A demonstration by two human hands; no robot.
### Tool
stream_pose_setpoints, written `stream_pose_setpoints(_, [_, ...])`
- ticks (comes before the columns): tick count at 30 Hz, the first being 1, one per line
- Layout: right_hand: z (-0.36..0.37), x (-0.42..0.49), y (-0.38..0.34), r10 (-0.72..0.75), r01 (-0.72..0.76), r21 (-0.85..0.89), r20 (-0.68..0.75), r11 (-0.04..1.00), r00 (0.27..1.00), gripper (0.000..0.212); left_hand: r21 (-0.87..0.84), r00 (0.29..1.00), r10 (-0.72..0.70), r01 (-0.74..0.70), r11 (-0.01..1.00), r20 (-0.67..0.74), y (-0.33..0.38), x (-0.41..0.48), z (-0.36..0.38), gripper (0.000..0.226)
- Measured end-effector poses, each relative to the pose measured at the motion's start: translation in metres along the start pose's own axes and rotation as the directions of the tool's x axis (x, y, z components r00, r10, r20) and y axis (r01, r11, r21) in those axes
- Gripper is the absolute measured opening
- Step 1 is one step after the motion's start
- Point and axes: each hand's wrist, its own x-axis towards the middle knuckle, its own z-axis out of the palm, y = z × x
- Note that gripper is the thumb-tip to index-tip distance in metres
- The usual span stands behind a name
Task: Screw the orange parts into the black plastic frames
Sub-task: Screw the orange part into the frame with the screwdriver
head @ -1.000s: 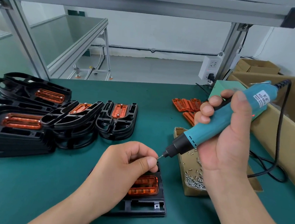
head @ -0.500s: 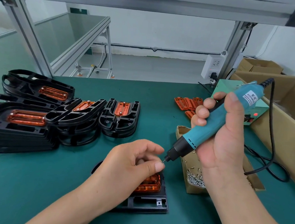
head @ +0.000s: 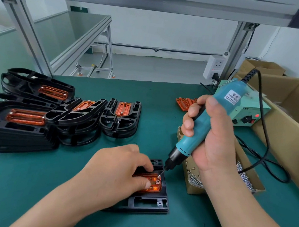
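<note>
— What is nearest, at the bottom of the frame?

— The left hand [head: 120, 172], lower centre, palm down. Its thumb presses on the orange part [head: 154, 185] and its forefinger lies on the black frame [head: 148, 203] just above it. It pins them flat and pinches nothing.

— Where does the frame lie?

— Flat on the green mat [head: 30, 184], lower centre, with the orange part seated in its middle.

— And the other hand?

— The right hand [head: 213, 142], right of centre, is wrapped round the electric screwdriver [head: 203, 125], thumb along the top. The tool tilts down to the left. Its bit carries a screw [head: 159, 176] over the right end of the orange part; I cannot tell whether the screw touches it.

— Behind that hand?

— An open cardboard box [head: 189, 189] with loose screws [head: 193, 178] inside, partly hidden by the wrist. A black cable [head: 267, 141] runs from the tool's top and loops across the mat at the right.

— Farther back?

— Stacked frames [head: 24, 133] at middle left, each top one fitted with an orange insert. Spare orange parts [head: 185, 103] lie above centre right, a pale green power unit [head: 249, 115] beside them, and a large carton [head: 288, 129] stands along the right edge.
</note>
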Motion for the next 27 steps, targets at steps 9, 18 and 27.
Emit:
stream_pose_setpoints(9, [0.006, -0.006, -0.003, 0.007, -0.005, -0.043, 0.057, 0.999, 0.998, 0.011, 0.064, 0.999, 0.009, -0.011, 0.998, 0.035, 0.003, 0.000, 0.000, 0.041])
stream_pose_setpoints(18, [0.009, -0.010, -0.007, -0.008, 0.019, -0.086, 0.123, 0.996, 0.992, 0.018, 0.083, 0.998, 0.032, -0.036, 0.996, 0.049, 0.000, 0.000, 0.002, 0.030])
stream_pose_setpoints(27, [0.021, -0.023, -0.007, -0.032, 0.093, -0.114, 0.447, 0.989, 0.894, 0.032, 0.123, 0.998, 0.032, -0.038, 0.992, 0.056, 0.001, 0.000, 0.005, 0.029])
